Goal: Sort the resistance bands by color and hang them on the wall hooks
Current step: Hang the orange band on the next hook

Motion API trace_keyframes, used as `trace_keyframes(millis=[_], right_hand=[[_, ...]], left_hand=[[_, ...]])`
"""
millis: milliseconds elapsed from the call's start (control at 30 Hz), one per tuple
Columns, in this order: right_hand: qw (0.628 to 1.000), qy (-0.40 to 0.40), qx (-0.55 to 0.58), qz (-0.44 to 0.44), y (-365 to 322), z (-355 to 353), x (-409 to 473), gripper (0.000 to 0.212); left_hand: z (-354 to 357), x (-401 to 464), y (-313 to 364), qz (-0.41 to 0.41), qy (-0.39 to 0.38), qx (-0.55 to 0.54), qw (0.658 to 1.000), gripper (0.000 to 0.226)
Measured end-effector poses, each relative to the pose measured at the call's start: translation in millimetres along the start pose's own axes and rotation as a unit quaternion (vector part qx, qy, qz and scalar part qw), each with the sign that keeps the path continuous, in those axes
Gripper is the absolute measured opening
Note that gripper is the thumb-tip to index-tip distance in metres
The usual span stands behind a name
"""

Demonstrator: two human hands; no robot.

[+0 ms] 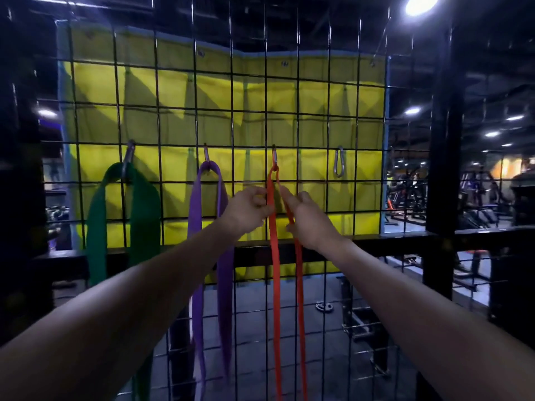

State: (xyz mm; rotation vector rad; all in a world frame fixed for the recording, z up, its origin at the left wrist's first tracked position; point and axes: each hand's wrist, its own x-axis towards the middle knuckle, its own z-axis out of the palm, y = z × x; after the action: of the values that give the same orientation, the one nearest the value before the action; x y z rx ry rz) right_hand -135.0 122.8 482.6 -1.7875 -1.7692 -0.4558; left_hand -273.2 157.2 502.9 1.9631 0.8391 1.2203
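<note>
Three resistance bands hang from carabiner hooks on a black wire grid. A wide green band (144, 215) hangs at the left, a purple band (224, 273) in the middle, and a thin orange band (275, 285) to its right. The orange band loops through its hook (274, 163). My left hand (246, 209) pinches the orange band's left strand just below the hook. My right hand (307, 221) grips the right strand, index finger stretched up along it. A fourth carabiner (338, 162) hangs bare at the right.
The wire grid (314, 131) stands in front of a yellow padded mat (173, 91). A black post (443, 140) frames the grid on the right. Gym machines (411, 195) stand beyond it. A metal frame (356, 319) lies on the floor behind the grid.
</note>
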Motion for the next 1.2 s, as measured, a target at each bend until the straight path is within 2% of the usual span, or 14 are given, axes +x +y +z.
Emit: trace_keyframes(millis=[100, 267, 367, 467, 633, 800, 900, 1067, 1200], right_hand=[[0.998, -0.015, 0.050, 0.035, 4, 2, -19, 0.082], [0.991, -0.060, 0.046, 0.110, 19, 17, -82, 0.072], [0.983, -0.085, 0.035, 0.159, 34, 30, -133, 0.068], [0.974, -0.107, 0.022, 0.198, 54, 38, -186, 0.060], [0.955, -0.114, 0.051, 0.268, 92, 54, -273, 0.040], [0.913, -0.163, 0.064, 0.369, 145, 71, -379, 0.042], [0.876, -0.203, 0.051, 0.434, 175, 77, -452, 0.047], [0.797, -0.213, 0.050, 0.564, 220, 84, -568, 0.053], [0.749, -0.205, 0.036, 0.629, 255, 93, -638, 0.048]], left_hand=[[-1, -12, -12, 0.016, 0.008, 0.036, 0.999, 0.046], [24, -45, -43, 0.070, 0.034, 0.087, 0.993, 0.037], [56, -80, -62, 0.069, -0.021, 0.100, 0.992, 0.034], [93, -121, -81, 0.034, -0.096, 0.096, 0.990, 0.035], [168, -181, -112, -0.004, -0.150, 0.118, 0.982, 0.034], [268, -246, -133, -0.057, -0.263, 0.103, 0.957, 0.032], [325, -295, -145, -0.051, -0.333, 0.094, 0.937, 0.032], [409, -366, -177, -0.098, -0.445, 0.070, 0.887, 0.035], [475, -398, -207, -0.093, -0.511, 0.076, 0.851, 0.035]])
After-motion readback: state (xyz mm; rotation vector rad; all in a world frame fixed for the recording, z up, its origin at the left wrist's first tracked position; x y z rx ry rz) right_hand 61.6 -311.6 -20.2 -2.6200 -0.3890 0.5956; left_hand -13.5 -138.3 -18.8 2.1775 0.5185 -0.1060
